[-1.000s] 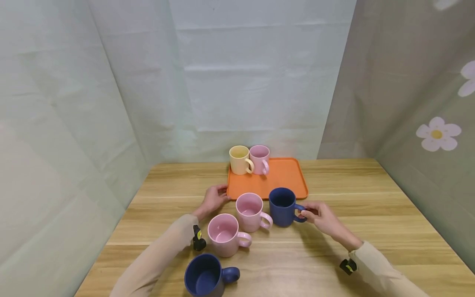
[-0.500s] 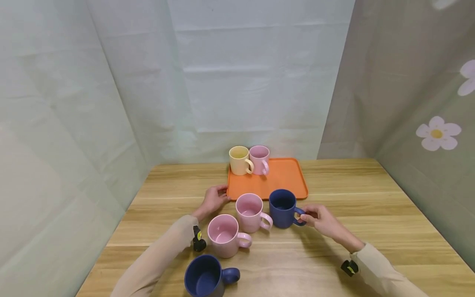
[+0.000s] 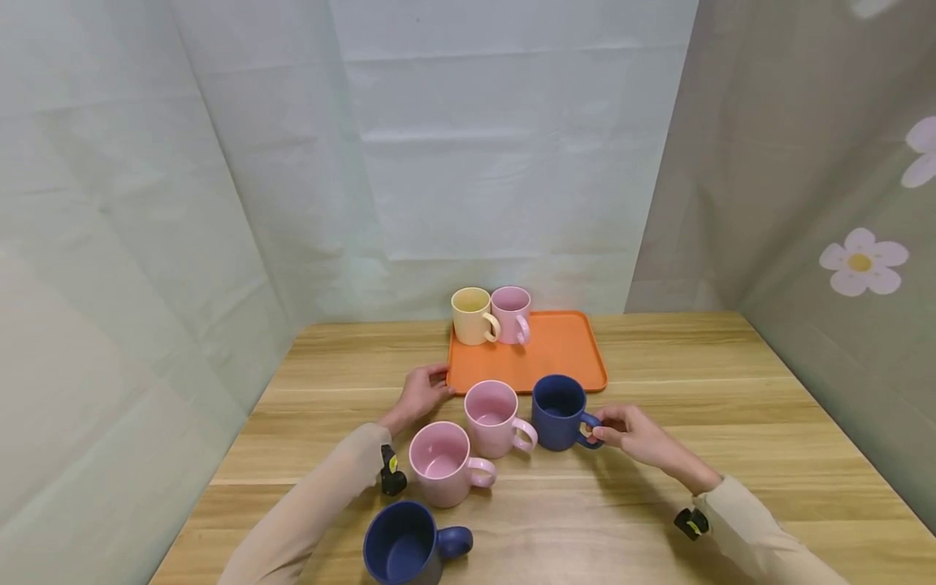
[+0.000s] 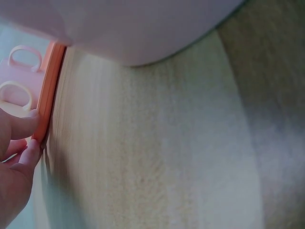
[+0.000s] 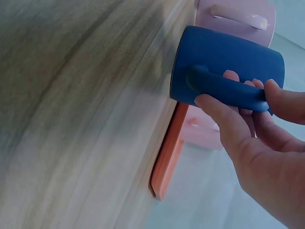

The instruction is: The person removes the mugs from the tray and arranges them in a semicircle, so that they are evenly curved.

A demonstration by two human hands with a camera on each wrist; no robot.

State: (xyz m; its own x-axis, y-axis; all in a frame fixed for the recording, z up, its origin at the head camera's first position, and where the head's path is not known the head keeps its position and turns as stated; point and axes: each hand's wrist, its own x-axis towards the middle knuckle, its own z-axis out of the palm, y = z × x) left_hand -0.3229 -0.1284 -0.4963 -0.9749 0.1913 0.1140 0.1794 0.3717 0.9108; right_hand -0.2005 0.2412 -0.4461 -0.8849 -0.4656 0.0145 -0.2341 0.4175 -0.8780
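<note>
In the head view my right hand (image 3: 643,439) holds a dark blue mug (image 3: 557,426) by its handle; the right wrist view shows fingers and thumb around that handle (image 5: 228,90). The mug stands upright just in front of an orange tray (image 3: 563,349). My left hand (image 3: 420,396) pinches the tray's near left corner, its thumb on the rim (image 4: 47,90) in the left wrist view. Close beside the blue mug stands a pink mug (image 3: 491,422). Nearer to me are a second pink mug (image 3: 442,471) and another dark blue mug (image 3: 402,548).
On the tray's back left part a yellow mug (image 3: 471,317) and a pink mug (image 3: 510,315) stand side by side, handles toward the right and front. The wooden table (image 3: 731,422) ends at hanging cloth (image 3: 512,162) behind and at both sides.
The blue mug in my right hand has shifted slightly toward me, and the hand with it. My left hand stays at the tray corner. The other mugs have not moved.
</note>
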